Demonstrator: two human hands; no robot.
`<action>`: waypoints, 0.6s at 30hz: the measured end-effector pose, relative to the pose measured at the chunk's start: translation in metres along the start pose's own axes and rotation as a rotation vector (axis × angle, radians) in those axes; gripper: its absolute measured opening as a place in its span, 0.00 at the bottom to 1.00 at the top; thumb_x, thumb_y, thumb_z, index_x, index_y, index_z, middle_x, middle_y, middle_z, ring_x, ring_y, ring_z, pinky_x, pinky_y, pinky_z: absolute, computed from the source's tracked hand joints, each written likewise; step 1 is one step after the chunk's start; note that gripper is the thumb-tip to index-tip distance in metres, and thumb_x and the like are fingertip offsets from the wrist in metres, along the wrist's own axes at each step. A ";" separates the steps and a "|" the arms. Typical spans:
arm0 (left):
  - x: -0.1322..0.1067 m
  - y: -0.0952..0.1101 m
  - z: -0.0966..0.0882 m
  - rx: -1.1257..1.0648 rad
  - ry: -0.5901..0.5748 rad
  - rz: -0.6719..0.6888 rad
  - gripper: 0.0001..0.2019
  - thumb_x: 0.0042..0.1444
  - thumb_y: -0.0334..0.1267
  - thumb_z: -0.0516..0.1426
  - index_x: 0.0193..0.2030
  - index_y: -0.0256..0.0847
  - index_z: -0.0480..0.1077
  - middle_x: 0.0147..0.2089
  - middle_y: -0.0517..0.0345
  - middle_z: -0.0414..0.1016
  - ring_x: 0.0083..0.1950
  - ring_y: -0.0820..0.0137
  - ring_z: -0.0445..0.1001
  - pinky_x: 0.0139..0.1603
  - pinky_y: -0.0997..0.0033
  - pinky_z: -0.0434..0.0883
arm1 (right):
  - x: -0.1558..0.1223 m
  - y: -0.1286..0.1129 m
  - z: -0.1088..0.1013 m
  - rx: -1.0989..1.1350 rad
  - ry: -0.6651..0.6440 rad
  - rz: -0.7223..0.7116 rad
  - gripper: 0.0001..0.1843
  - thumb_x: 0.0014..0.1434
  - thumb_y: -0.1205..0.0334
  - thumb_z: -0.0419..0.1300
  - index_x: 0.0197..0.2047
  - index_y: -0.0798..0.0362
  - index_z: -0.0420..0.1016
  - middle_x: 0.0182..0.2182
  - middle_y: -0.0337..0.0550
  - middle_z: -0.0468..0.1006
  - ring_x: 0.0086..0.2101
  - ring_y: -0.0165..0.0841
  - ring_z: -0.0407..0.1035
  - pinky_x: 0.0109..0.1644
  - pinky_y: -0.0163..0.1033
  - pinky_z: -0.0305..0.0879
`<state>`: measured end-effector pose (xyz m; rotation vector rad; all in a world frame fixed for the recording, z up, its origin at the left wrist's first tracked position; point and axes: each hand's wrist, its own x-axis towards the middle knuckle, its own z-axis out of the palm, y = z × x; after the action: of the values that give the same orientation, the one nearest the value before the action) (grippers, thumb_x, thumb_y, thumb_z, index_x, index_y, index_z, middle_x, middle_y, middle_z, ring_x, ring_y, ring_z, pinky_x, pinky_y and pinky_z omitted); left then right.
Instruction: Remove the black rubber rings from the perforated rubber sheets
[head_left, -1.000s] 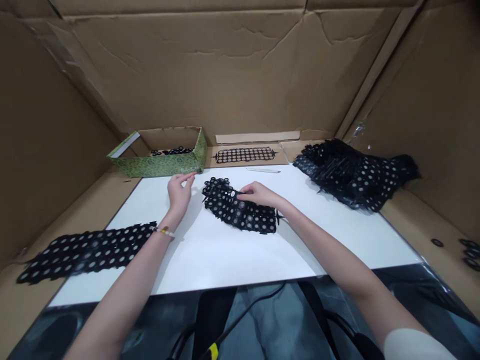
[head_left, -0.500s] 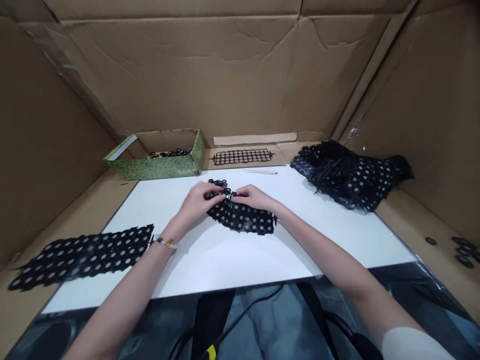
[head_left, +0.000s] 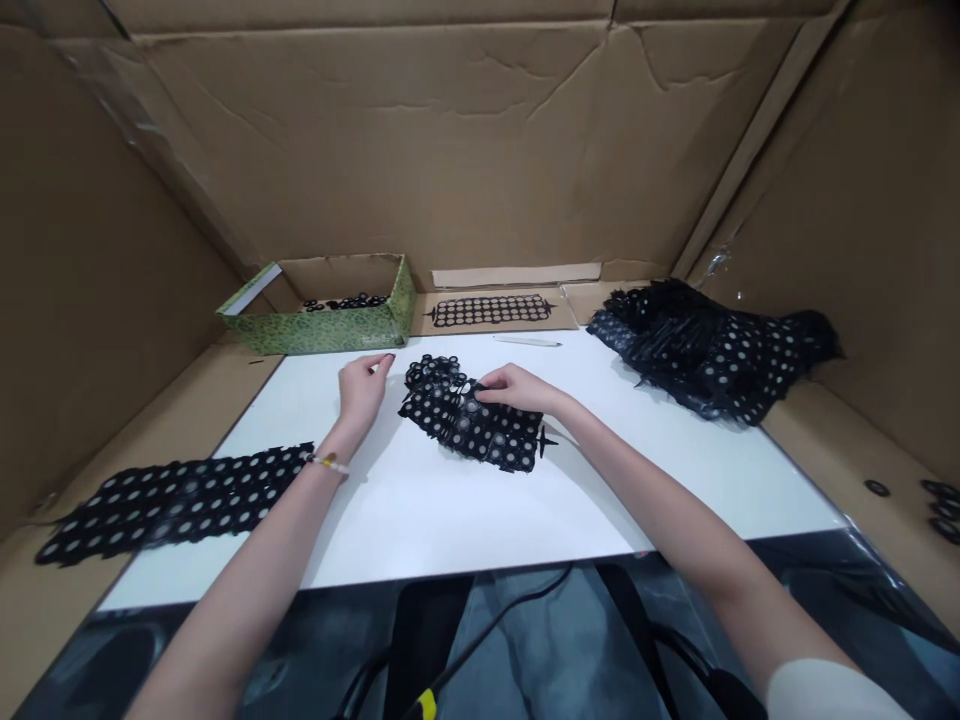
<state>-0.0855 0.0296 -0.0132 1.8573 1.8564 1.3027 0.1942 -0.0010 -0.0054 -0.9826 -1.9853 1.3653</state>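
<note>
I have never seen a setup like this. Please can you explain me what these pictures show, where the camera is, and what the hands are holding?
There is no machine here, only a person. One camera worn on the head looks forward and down, and it took all three pictures. On a white board lies a black sheet of joined rings. The right hand rests on it, but I cannot tell if it grips. The left hand is beside the sheet, apart from it, and holds nothing. A black strip lies to the left, a black heap to the right. A green box stands behind, and cardboard walls surround everything.
</note>
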 end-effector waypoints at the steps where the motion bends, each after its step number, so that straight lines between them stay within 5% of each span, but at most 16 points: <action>1: 0.003 -0.006 -0.001 0.076 -0.021 0.047 0.17 0.56 0.45 0.54 0.39 0.38 0.81 0.42 0.46 0.82 0.42 0.58 0.76 0.44 0.63 0.71 | 0.000 0.000 0.000 0.024 0.030 0.027 0.17 0.51 0.48 0.64 0.27 0.55 0.73 0.23 0.36 0.71 0.27 0.29 0.61 0.35 0.37 0.54; 6: 0.001 -0.013 0.004 0.320 -0.268 0.202 0.16 0.55 0.36 0.54 0.44 0.39 0.81 0.43 0.43 0.81 0.44 0.53 0.76 0.52 0.55 0.68 | 0.001 -0.002 -0.002 0.079 0.217 0.139 0.19 0.42 0.48 0.70 0.26 0.56 0.75 0.25 0.39 0.76 0.27 0.29 0.64 0.36 0.37 0.57; 8: -0.003 -0.003 0.004 0.345 -0.269 0.227 0.18 0.56 0.35 0.54 0.50 0.37 0.79 0.47 0.42 0.81 0.47 0.52 0.75 0.55 0.53 0.66 | 0.001 -0.003 0.000 0.077 0.234 0.148 0.19 0.42 0.47 0.70 0.26 0.56 0.76 0.24 0.40 0.76 0.27 0.29 0.64 0.36 0.37 0.57; 12: -0.020 0.032 -0.001 0.183 -0.189 0.368 0.17 0.61 0.43 0.55 0.51 0.38 0.77 0.50 0.46 0.80 0.52 0.55 0.71 0.58 0.53 0.65 | 0.005 -0.001 0.014 0.109 0.306 0.131 0.18 0.44 0.47 0.69 0.26 0.56 0.77 0.25 0.41 0.78 0.28 0.30 0.67 0.36 0.37 0.58; 15: -0.036 0.056 0.002 0.021 -0.355 0.463 0.15 0.57 0.50 0.60 0.43 0.43 0.80 0.43 0.52 0.82 0.49 0.57 0.71 0.53 0.55 0.67 | 0.009 0.004 0.028 0.118 0.424 0.108 0.17 0.47 0.48 0.68 0.25 0.55 0.78 0.27 0.42 0.79 0.30 0.32 0.69 0.37 0.37 0.60; 18: -0.047 0.065 0.008 -0.023 -0.402 0.470 0.15 0.53 0.51 0.64 0.41 0.43 0.80 0.41 0.52 0.82 0.46 0.58 0.70 0.50 0.55 0.68 | 0.010 0.004 0.031 0.185 0.412 0.044 0.16 0.51 0.48 0.65 0.28 0.55 0.80 0.30 0.43 0.81 0.34 0.34 0.71 0.41 0.38 0.62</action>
<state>-0.0265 -0.0209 0.0068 2.4184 1.2441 0.9523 0.1657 -0.0090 -0.0201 -1.1198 -1.5147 1.2257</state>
